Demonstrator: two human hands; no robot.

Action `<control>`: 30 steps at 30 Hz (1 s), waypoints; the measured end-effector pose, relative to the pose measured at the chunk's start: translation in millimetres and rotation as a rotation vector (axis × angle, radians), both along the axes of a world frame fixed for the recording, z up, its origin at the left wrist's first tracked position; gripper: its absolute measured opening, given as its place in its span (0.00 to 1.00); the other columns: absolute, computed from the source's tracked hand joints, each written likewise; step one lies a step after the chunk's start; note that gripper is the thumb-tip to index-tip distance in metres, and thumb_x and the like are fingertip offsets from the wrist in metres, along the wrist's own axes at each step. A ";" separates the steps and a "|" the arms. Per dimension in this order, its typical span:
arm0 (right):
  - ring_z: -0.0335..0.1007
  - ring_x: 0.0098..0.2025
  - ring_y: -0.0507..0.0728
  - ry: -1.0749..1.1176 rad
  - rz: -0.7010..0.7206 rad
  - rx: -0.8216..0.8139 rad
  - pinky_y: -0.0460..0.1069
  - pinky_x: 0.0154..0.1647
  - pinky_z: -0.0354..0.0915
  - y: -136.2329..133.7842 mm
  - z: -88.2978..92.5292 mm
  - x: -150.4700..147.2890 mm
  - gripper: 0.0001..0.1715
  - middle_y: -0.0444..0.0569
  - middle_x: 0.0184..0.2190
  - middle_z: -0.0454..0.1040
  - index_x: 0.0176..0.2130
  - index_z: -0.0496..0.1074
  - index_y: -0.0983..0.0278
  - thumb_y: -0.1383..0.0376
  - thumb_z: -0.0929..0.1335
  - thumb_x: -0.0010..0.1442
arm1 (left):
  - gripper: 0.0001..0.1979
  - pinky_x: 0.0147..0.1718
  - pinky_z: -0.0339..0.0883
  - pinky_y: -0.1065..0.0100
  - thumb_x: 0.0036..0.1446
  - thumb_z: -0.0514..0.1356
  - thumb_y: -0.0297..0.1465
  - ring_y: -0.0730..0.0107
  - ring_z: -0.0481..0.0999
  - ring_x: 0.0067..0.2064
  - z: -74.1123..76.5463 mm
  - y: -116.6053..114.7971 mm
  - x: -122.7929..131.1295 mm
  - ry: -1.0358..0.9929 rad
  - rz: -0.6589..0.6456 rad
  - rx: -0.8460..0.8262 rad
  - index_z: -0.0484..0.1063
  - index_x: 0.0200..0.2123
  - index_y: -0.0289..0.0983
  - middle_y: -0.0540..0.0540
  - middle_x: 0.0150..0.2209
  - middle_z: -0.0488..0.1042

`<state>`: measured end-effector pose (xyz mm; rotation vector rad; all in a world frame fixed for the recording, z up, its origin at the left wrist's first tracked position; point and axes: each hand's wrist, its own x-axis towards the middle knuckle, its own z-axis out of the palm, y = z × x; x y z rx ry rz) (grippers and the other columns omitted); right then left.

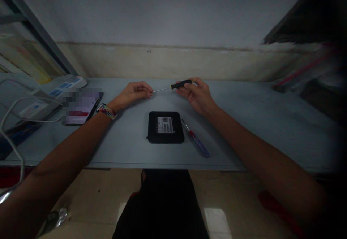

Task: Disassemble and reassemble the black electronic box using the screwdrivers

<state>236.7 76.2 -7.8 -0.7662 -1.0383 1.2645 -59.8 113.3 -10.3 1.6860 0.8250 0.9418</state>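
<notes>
A screwdriver (181, 84) with a black and yellow handle is held level above the table. My right hand (199, 94) has its fingers closed round the handle. The fingertips of my left hand (137, 91) pinch the tip of its thin metal shaft. Below my hands a flat black box (166, 138) with rounded corners lies on the table, a white printed label (165, 125) on its upper face. Just right of the box lies a second screwdriver (200, 144), with a clear purplish handle and a red collar.
On the left of the grey-blue table (121, 154) a phone (81, 111) lies beside a white power strip (66, 87) and a looping white cable (9, 138). A wall (168, 62) bounds the back. A plastic bottle (56, 219) is on the floor.
</notes>
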 end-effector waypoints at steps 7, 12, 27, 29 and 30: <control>0.89 0.44 0.56 -0.002 -0.002 -0.004 0.56 0.58 0.83 -2.9 2.4 -1.0 0.18 0.45 0.40 0.89 0.35 0.70 0.57 0.67 0.80 0.56 | 0.10 0.46 0.77 0.67 0.53 0.74 0.28 0.69 0.84 0.39 0.4 0.4 0.3 -0.030 -0.007 -0.005 0.84 0.40 0.37 0.45 0.36 0.85; 0.89 0.44 0.57 0.003 0.018 0.053 0.54 0.55 0.84 -1.1 0.0 0.9 0.17 0.46 0.40 0.90 0.35 0.72 0.57 0.66 0.81 0.53 | 0.10 0.45 0.77 0.66 0.52 0.74 0.27 0.70 0.83 0.38 1.6 -0.8 1.3 -0.007 0.021 -0.003 0.83 0.39 0.36 0.46 0.35 0.84; 0.89 0.45 0.57 -0.020 0.047 0.076 0.57 0.59 0.83 2.5 -4.2 4.2 0.24 0.44 0.42 0.90 0.37 0.71 0.56 0.60 0.85 0.51 | 0.11 0.42 0.74 0.67 0.51 0.76 0.30 0.71 0.81 0.36 -4.9 7.2 -1.7 -0.018 -0.022 0.039 0.80 0.36 0.35 0.47 0.33 0.83; 0.89 0.46 0.57 -0.033 0.046 0.082 0.58 0.60 0.83 3.2 -5.3 5.2 0.23 0.44 0.42 0.90 0.38 0.71 0.56 0.60 0.84 0.53 | 0.11 0.42 0.74 0.67 0.52 0.75 0.31 0.71 0.81 0.36 -5.9 8.3 -2.5 -0.015 -0.025 0.047 0.80 0.37 0.35 0.47 0.33 0.83; 0.89 0.47 0.57 -0.041 0.047 0.084 0.58 0.61 0.82 3.6 -5.8 5.7 0.24 0.43 0.42 0.90 0.38 0.70 0.56 0.59 0.84 0.54 | 0.11 0.42 0.74 0.67 0.52 0.75 0.31 0.71 0.81 0.36 -6.2 8.7 -2.8 -0.014 -0.025 0.048 0.80 0.37 0.35 0.47 0.33 0.83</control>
